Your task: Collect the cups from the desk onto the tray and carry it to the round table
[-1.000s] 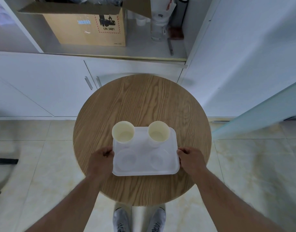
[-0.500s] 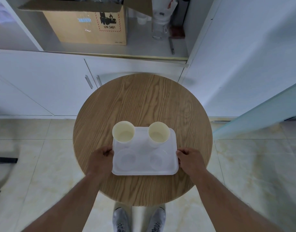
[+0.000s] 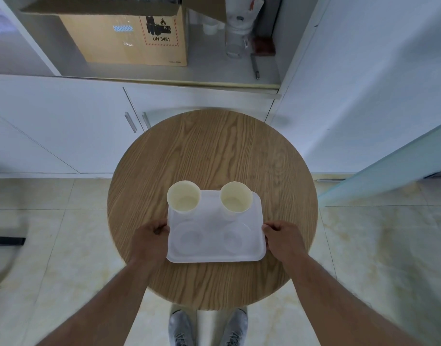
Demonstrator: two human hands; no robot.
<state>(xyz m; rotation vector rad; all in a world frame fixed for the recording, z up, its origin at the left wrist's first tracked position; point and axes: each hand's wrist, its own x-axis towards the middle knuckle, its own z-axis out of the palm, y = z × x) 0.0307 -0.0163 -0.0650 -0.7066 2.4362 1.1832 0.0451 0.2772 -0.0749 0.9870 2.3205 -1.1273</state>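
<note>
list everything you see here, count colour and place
cups: 2, cream, far half of the tray, one left, one right
tray: 1, translucent white, near middle of the round table, held at both sides
round table: 1, light wood, centre
cardboard box: 1, brown, UN 3481 label, on the shelf top left
glass jug: 1, clear, on the shelf right of the box
cabinets: white, metal handles, behind the table
floor: beige tiles
shoes: 2, grey, under the table's near edge
left hand: 1, gripping the tray's left edge
right hand: 1, gripping the tray's right edge
</note>
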